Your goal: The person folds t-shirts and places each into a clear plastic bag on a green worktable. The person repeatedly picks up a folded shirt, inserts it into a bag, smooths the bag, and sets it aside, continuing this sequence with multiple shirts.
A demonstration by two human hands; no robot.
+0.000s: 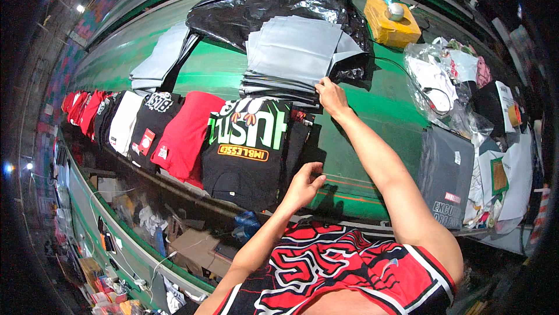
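Note:
My right hand (331,96) reaches forward and touches the near edge of a stack of grey plastic mailer bags (294,53) on the green table (384,111). Whether its fingers pinch a bag is not clear. My left hand (304,185) rests with curled fingers on the right edge of a folded black T-shirt with green and white print (247,146), which lies at the table's front. A red folded shirt (186,134) lies just left of it.
A row of folded shirts in black, white and red (116,120) runs to the left. A second grey bag pile (160,58), a large black plastic sheet (256,6), a yellow block (391,23), clear-bagged garments (442,82) and a dark folded shirt (445,169) surround the work area.

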